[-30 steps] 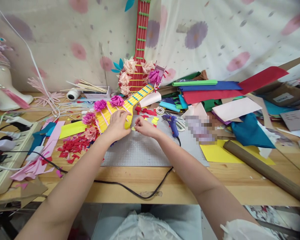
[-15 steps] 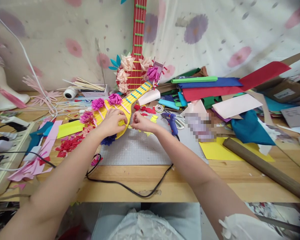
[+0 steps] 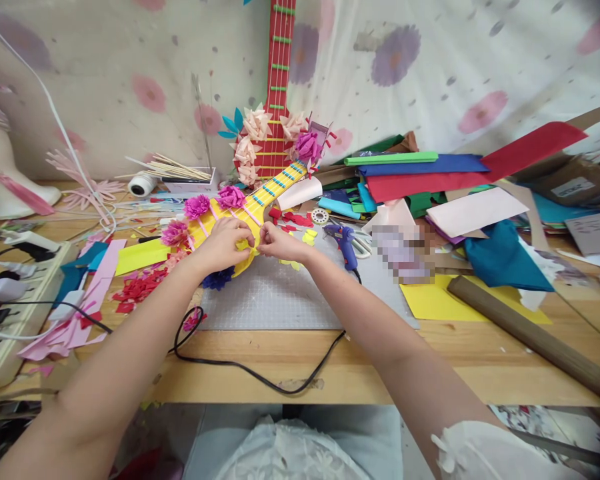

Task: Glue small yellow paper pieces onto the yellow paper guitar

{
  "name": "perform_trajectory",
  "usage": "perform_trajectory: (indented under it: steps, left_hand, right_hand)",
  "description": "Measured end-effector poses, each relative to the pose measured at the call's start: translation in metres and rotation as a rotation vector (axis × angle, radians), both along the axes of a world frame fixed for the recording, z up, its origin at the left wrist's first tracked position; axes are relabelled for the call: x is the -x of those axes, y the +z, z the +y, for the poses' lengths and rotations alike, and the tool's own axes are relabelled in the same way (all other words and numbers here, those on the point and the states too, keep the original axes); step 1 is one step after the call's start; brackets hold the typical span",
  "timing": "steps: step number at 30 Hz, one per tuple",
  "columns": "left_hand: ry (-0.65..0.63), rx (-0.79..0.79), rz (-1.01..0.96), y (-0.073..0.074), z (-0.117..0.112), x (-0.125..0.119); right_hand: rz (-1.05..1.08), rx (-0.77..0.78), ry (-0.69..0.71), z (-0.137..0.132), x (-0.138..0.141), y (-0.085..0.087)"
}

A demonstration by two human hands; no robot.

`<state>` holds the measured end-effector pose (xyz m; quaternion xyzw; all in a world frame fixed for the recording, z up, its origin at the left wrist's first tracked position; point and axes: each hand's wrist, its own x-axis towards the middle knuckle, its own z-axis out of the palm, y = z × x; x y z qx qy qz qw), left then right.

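Observation:
A yellow paper guitar (image 3: 260, 200) with pink flowers lies slanted on a grey cutting mat (image 3: 280, 300). My left hand (image 3: 224, 241) rests on its body, fingers curled over the lower right edge. My right hand (image 3: 279, 245) is pinched right beside it, fingertips meeting the left hand's at the guitar's edge. What the pinch holds is too small to name. Yellow paper scraps (image 3: 307, 237) lie by the right hand.
A red paper guitar (image 3: 275, 100) leans on the flowered cloth behind. A blue glue gun (image 3: 344, 241) with a black cord (image 3: 260, 377) lies right of my hands. Coloured paper sheets (image 3: 430, 180), a brown roll (image 3: 530, 337), red scraps (image 3: 143, 288) and a power strip (image 3: 10, 300) surround the mat.
My right hand has moved left until its fingertips meet the left hand at the guitar's edge. The guitar has slid slightly toward me, and the black cord has looped near the mat's left corner.

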<state>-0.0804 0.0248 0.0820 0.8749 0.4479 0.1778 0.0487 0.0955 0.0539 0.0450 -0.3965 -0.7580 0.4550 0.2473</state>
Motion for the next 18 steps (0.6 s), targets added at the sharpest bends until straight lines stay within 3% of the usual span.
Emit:
perform_trajectory:
  steps: [18]
  left_hand:
    - [-0.02,0.008,-0.021,0.0,0.0008,0.0009]
  right_hand:
    - [0.143,0.118,-0.027,-0.0075,0.0009,0.0048]
